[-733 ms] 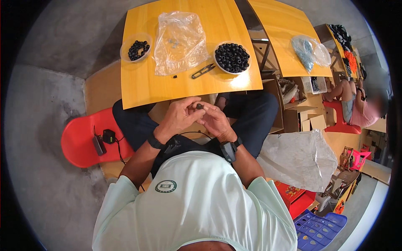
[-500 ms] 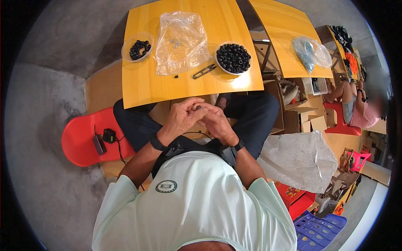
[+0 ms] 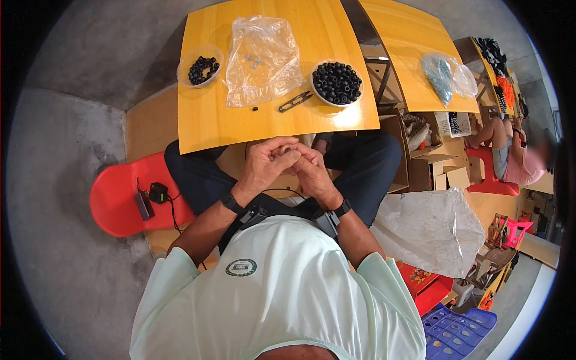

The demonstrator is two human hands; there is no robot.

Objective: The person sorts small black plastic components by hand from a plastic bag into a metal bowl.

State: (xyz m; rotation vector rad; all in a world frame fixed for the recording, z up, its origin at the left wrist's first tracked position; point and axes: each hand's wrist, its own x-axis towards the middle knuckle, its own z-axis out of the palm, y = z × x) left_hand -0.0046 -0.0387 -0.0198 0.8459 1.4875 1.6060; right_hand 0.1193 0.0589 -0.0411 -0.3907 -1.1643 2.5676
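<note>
My left hand [image 3: 264, 169] and my right hand [image 3: 313, 175] meet just off the table's near edge, above my lap. Their fingers are closed together around a small black part [image 3: 288, 150], mostly hidden by the thumbs and fingertips. On the table ahead, a round tub [image 3: 314, 95] is heaped with black hollow bead-like parts [image 3: 337, 81]. A clear bowl [image 3: 185, 76] at the left holds fewer of them. Between the two lies a clear plastic bag [image 3: 264, 84] with small light pieces on it. Thread snips [image 3: 295, 102] and one loose black part [image 3: 255, 108] rest near the front edge.
The yellow table [image 3: 240, 129] stands before my knees. A red stool [image 3: 114, 204] with a small black device is at my left. Cardboard boxes [image 3: 393, 150], a white sack [image 3: 429, 231] and a second table [image 3: 402, 57] are to the right. A person [image 3: 522, 162] sits at far right.
My fingers have shifted slightly around the small black part, which now shows less between them. The whole view has moved a little; the things on the table stay in place.
</note>
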